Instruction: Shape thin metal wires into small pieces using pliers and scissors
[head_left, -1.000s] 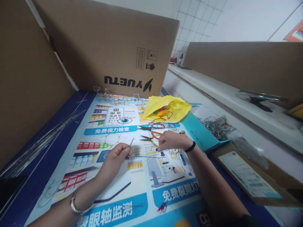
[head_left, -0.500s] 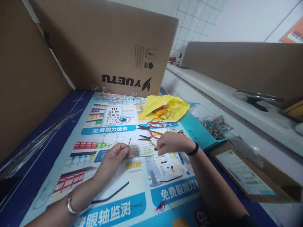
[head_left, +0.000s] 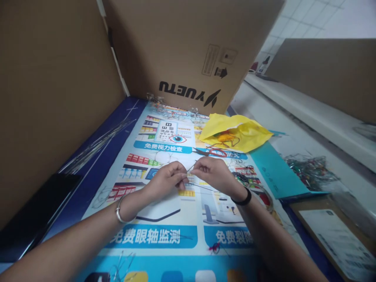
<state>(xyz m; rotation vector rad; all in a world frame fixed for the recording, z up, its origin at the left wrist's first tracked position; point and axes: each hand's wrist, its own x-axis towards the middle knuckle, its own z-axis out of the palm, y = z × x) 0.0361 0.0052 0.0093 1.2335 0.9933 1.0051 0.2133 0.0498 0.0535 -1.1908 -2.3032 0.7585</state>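
Over the middle of a printed sheet (head_left: 164,213), my left hand (head_left: 169,177) pinches a thin wire (head_left: 191,167), which slants up to the right. My right hand (head_left: 210,171) is closed beside it, its fingertips at the wire's other end. A small gap separates the two hands. Another thin straight piece (head_left: 202,186) runs to the right below the fingers. Just behind my right hand lie red-handled scissors (head_left: 216,152). Farther back is a yellow bag (head_left: 255,135) with orange thread (head_left: 227,138) at its opening.
Cardboard panels (head_left: 176,47) stand at the back and left. Long wires (head_left: 96,147) and a black object (head_left: 38,211) lie left. To the right are a teal folder (head_left: 273,172), a tangled wire pile (head_left: 311,170) and a labelled cardboard package (head_left: 337,239). Red thread (head_left: 215,248) lies in front.
The view has turned left. My two hands have come together, and my right hand is now at the wire by my left fingertips. The yellow-handled pliers are no longer seen.
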